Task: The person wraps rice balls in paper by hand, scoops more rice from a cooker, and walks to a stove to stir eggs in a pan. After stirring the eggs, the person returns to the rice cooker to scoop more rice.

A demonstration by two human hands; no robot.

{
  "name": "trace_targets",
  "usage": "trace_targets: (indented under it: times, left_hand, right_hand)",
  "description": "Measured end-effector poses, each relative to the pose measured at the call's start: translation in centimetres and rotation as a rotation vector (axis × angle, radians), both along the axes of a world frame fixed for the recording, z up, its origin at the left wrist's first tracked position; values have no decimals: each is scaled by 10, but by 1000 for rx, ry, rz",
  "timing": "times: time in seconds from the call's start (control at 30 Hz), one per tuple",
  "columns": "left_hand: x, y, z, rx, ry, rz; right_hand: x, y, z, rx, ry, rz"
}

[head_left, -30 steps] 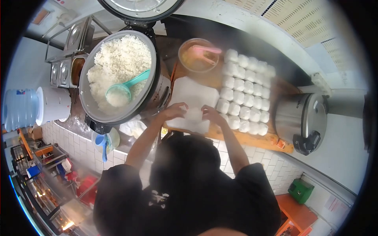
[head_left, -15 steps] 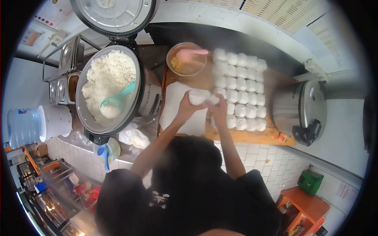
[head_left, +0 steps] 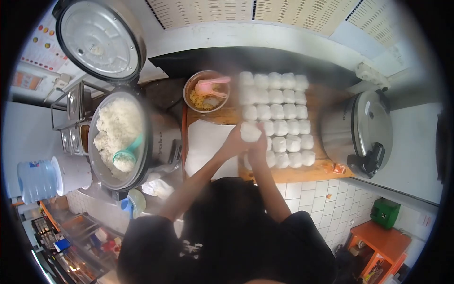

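Note:
Both my hands are closed around a white paper-wrapped packet (head_left: pixel 250 132) above the wooden table. My left hand (head_left: pixel 232 143) grips its left side, and my right hand (head_left: pixel 257 147) wraps its right and near side. One rounded end faces up; the fingers hide the lower part. Beneath and left of my left hand lies a stack of white paper sheets (head_left: pixel 208 147). Just right of my right hand stand rows of similar wrapped white packets (head_left: pixel 280 127). Behind the sheets is a metal bowl (head_left: pixel 188 97) of yellow crumbly food with pink scoops (head_left: pixel 210 86).
At left, an open rice cooker (head_left: pixel 156 142) holds white rice (head_left: pixel 120 120) and a green scoop (head_left: pixel 134 146). Its lid (head_left: pixel 98 39) is raised. A closed cooker (head_left: pixel 340 125) stands at right. A jug with a blue dipper (head_left: pixel 137 202) sits near left. Steam blurs parts.
The view has shifted, placing the table lower and further left. Between my hands, the packet has turned from lying lengthwise to showing a rounded end upward. My hands have drawn closer together.

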State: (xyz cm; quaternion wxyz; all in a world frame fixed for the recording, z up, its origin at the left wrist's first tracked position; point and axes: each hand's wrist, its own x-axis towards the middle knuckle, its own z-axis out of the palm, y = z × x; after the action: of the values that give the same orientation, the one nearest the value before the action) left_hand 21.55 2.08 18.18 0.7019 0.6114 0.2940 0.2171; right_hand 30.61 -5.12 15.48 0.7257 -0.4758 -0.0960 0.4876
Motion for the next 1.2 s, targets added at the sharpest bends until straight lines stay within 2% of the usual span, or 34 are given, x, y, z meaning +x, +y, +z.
trace_targets:
  times: [0.03,0.07,0.13,0.17,0.2,0.27,0.3,0.33,0.4,0.47,0.53,0.6,0.67,0.7,0.77,0.8,0.83,0.87,0.93,1.0,1.03,1.1,1.17,1.2]
  left_hand:
    - [8,1,-9,-39,53,71]
    - [17,5,-17,-32,57,63]
    - [39,17,-24,-417,-72,166]
    - [48,20,-22,-507,-183,136]
    - [53,27,-20,-506,-181,132]
    - [55,41,-19,-667,-6,162]
    - [47,46,-35,-567,200,179]
    - [36,47,-43,-567,197,189]
    - [8,43,-53,-103,269,259]
    - [-47,40,-55,-109,262,60]
    - [-85,19,-40,-238,294,143]
    - [-126,-3,-49,-276,310,166]
    - [-158,-26,-48,-320,329,207]
    - [-169,-38,-48,-364,352,232]
    - [-185,-57,-47,-347,368,252]
    - [-196,-66,-47,-318,390,253]
    - [-214,-76,-82,-311,280,276]
    - [-225,-88,-80,-318,270,338]
    - [-234,-93,-76,-280,265,347]
    - [-248,-100,-87,-268,201,427]
    - [-253,-100,-87,-220,233,440]
    - [-262,-98,-87,-168,253,464]
    - [-267,-95,-84,-96,280,497]
    - [-270,-92,-82,-56,295,510]
  right_hand:
    - [4,5,1,-71,-29,-225]
    - [11,7,3,-65,-24,-234]
    - [31,12,28,-182,-488,108]
    - [33,16,35,-177,-791,62]
    - [45,22,26,-176,-790,58]
    - [82,40,-2,-192,-372,142]
    - [94,53,-5,-351,-384,79]
    - [109,68,-45,-261,-468,-70]
    - [136,100,-70,-405,-593,-186]
    - [155,127,-106,-455,-698,-220]
    - [160,144,-137,-513,-713,-78]
    - [163,149,-153,-486,-806,-97]
    - [160,145,-141,-624,-1353,-63]
    - [153,145,-127,-834,-1497,-74]
    - [154,148,-143,-958,-1546,-94]
    - [160,151,-136,-1083,-1568,78]
    - [157,155,-143,-1070,-1743,-169]
    - [141,169,-111,-942,-1751,-334]
    - [77,188,-14,-65,-1485,-218]
    - [-46,185,84,302,-1064,40]
    - [-93,187,116,503,-1067,265]
    - [-181,192,165,747,-1450,590]
    - [-239,203,165,441,-1784,1155]
    - [-252,209,157,449,-1799,1153]
